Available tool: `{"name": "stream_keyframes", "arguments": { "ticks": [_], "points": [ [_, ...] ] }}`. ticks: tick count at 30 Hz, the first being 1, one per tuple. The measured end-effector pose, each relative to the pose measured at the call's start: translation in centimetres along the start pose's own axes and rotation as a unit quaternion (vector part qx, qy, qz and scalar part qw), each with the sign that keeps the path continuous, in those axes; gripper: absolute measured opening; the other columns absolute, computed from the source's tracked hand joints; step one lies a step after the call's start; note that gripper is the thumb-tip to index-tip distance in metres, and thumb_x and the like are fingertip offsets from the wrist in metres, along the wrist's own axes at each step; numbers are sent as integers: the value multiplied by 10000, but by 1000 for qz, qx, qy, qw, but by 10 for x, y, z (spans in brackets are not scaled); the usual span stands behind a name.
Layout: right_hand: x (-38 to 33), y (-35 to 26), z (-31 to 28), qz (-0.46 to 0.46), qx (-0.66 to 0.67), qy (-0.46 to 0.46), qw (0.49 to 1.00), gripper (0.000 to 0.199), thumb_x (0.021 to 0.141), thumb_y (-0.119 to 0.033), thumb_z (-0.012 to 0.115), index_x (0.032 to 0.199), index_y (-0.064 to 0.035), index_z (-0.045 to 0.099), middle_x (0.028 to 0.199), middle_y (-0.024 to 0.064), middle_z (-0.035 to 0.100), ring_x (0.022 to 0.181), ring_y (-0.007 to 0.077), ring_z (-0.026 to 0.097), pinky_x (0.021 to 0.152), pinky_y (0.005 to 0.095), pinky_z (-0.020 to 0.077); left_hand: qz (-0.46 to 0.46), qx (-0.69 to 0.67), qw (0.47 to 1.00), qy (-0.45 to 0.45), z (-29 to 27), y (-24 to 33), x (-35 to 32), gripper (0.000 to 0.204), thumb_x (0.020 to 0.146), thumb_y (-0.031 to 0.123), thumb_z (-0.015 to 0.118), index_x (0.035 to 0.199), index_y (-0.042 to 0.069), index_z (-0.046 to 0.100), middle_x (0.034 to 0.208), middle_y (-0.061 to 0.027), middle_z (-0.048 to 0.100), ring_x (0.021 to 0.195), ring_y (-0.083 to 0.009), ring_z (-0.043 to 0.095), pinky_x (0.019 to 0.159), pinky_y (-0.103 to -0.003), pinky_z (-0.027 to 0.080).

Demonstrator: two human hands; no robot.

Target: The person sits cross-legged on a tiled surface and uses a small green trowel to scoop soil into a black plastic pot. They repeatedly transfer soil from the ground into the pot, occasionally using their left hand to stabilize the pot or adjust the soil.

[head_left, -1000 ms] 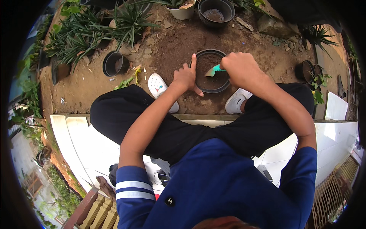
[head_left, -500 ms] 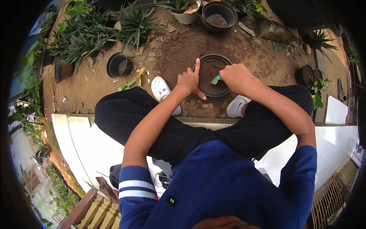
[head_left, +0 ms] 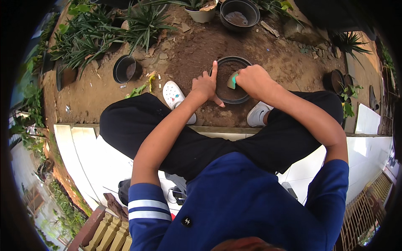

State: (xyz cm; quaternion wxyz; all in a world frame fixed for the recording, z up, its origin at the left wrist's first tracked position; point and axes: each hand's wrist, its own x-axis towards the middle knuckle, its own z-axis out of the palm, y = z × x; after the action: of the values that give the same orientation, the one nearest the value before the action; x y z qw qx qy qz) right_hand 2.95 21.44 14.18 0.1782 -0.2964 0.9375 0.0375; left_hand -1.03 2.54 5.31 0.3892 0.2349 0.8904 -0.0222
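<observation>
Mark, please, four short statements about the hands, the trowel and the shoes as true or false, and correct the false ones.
1. The right hand grips the green trowel. True.
2. The left hand also grips the trowel. False: it is at the left side of the black pot, index finger and thumb spread.
3. The trowel's blade shows within the pot's rim. True.
4. Both shoes are black. False: they are white.

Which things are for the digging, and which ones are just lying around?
Being used:
- trowel, in the right hand
- black pot, with the left hand at its left rim
- soil inside that pot

Just around:
- small black pot on the left
- bigger black pot farther back
- white pot with a plant
- spiky plants
</observation>
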Motion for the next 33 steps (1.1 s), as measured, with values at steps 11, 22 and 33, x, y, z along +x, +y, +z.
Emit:
{"name": "stream_keyframes", "arguments": {
  "ticks": [11, 22, 33],
  "points": [
    [-9, 7, -23, 6, -7, 87, 996, 110, 681, -25, 756, 786, -53, 741, 910, 124, 730, 789, 284, 747, 631, 374, 582, -6, 2, 1000, -1, 2, -1, 1, 1726, 449, 684, 941, 1599, 112, -212, 1474, -258, 449, 1280, -409, 568, 1036, -498, 459],
    [-12, -10, -8, 3, -22, -20, 1000, 53, 726, -116, 774, 778, -108, 770, 805, 98, 752, 807, 253, 756, 665, 347, 578, -5, 0, 1000, 3, 1, 0, 0, 1724, 446, 681, 943, 1602, 114, -203, 1478, -253, 448, 1283, -406, 566, 1043, -498, 455],
    [1, -6, 11, -40, -33, 20, 998, 67, 710, -67, 757, 770, -46, 735, 941, 110, 727, 800, 282, 751, 638, 361, 577, 5, -2, 1000, -6, -2, 2, 1, 1737, 446, 662, 949, 1582, 64, -220, 1440, -291, 460, 1281, -433, 559, 1072, -508, 447]
  ]
}}
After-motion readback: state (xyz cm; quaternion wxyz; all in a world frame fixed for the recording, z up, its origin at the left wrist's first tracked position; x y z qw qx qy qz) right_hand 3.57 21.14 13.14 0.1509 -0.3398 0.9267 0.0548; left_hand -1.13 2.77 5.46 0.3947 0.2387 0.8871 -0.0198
